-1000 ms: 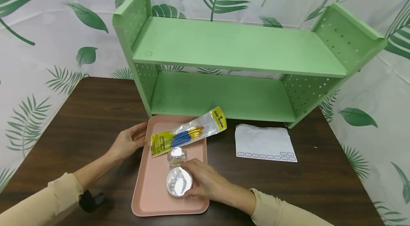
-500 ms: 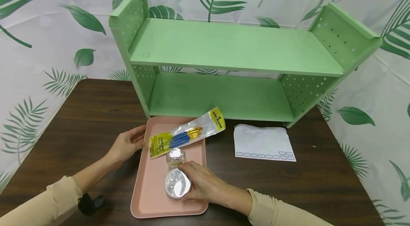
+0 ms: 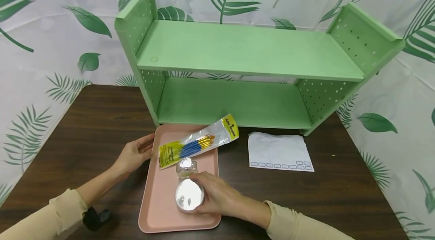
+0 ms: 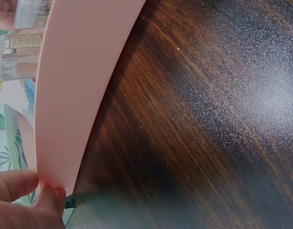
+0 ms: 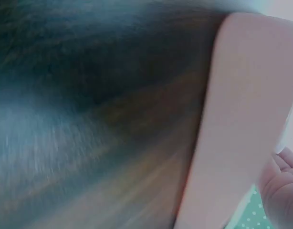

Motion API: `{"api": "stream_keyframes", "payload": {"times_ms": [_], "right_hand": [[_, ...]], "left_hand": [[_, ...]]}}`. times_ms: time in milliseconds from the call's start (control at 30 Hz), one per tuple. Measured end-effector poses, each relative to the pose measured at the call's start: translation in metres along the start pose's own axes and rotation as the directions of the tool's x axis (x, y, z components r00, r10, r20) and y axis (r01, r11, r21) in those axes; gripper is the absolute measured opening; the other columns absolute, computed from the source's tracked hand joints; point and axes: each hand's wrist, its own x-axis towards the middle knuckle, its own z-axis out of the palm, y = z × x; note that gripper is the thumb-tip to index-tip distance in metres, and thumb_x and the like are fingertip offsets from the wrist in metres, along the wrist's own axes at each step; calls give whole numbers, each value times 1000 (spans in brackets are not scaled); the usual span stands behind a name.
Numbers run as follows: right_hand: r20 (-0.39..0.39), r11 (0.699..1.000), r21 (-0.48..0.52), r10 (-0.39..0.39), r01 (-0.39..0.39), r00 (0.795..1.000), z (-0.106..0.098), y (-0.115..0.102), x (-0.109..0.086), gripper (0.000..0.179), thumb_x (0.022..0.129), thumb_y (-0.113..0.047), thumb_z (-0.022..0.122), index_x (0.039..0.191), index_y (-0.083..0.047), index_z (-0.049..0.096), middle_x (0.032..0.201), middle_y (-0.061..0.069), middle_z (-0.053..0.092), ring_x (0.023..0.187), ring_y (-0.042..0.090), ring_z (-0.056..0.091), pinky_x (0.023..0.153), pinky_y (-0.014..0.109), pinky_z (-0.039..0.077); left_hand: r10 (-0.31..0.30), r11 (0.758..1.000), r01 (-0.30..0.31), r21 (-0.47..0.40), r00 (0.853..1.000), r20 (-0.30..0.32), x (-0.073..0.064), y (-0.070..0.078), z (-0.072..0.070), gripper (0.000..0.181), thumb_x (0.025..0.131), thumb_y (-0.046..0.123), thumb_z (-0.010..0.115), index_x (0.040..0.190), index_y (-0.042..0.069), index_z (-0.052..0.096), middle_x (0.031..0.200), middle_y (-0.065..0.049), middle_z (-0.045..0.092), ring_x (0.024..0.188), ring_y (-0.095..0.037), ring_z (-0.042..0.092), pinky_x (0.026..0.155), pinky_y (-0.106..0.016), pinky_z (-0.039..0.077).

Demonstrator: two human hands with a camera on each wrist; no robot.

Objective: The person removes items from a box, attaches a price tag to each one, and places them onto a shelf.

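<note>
A pink tray (image 3: 159,209) lies on the table. At its left edge my left hand (image 3: 135,153) pinches the rim, and the left wrist view shows the fingertips (image 4: 50,195) against the tray's wall. Over the tray's near part, my right hand (image 3: 219,194) holds a round container with a shiny, silvery top (image 3: 189,195), thumb and fingers around its right side. Just beyond it stands a clear glass bottle with a small label (image 4: 27,40). A clear packet of artist brushes (image 3: 198,142) lies slanted across the far part of the tray, its yellow end past the right rim.
Behind the tray stands a green two-level shelf (image 3: 234,100) with perforated sides. A white paper sheet (image 3: 280,153) lies right of the tray on the dark wooden table (image 3: 323,194). A black object (image 3: 95,218) is near the left wrist. Leaf-patterned cloth hangs behind.
The reflection on the round container's top has changed and is now more evenly bright. Both hands stay almost in place; the head view has shifted slightly.
</note>
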Motion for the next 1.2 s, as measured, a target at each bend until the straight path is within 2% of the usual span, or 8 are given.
{"api": "stream_keyframes", "payload": {"times_ms": [167,333,467,600,700,833,1200], "right_hand": [[-2,991,126,49,-49,999,-24,1,-8,70,68,-23,84,127,-6,50,119,4,60,107,13,57,92,26,47],[-97,974,224,62,-39,993,-53,16,-29,70,69,-17,84,127,0,49,121,10,59,108,21,59,90,28,50],[-193,980,187,106,-69,976,-73,40,-52,71,66,-14,85,126,1,50,120,11,60,106,22,60,88,33,51],[-253,989,91,138,-118,958,-86,68,-79,71,65,-12,86,125,0,51,119,11,60,105,23,59,86,35,52],[-247,988,75,150,-136,957,-88,87,-97,69,65,-11,86,124,2,51,118,14,60,104,23,59,84,34,53],[-209,985,113,153,-131,966,-86,103,-112,67,68,-13,84,124,4,50,119,16,58,104,23,58,83,35,53],[-138,981,151,143,-122,980,-85,120,-122,69,67,-8,83,125,4,47,122,13,55,110,24,56,87,33,52]], "left_hand": [[1,1000,-1,8,1000,1,0,0,0,56,92,-8,47,141,-15,23,143,-34,30,130,-42,35,90,-17,46],[-7,1000,7,16,1000,-2,0,1,1,56,92,-7,48,141,-15,23,143,-34,30,131,-42,35,90,-18,46],[-5,1000,5,17,1000,-5,0,1,1,56,91,-7,49,141,-15,24,143,-34,30,131,-42,35,90,-16,46],[4,1000,-4,21,1000,1,0,1,0,56,92,-7,48,141,-15,23,143,-34,30,130,-42,35,89,-14,45],[-1,1000,1,28,1000,4,0,1,1,56,92,-7,48,141,-15,23,143,-34,30,130,-42,35,87,-13,45],[-10,999,10,44,1000,1,0,2,1,57,92,-6,49,142,-14,23,143,-34,31,130,-43,35,85,-11,45],[-9,999,8,38,1000,2,1,1,2,57,92,-7,49,141,-15,23,143,-34,30,130,-42,35,86,-11,46]]}}
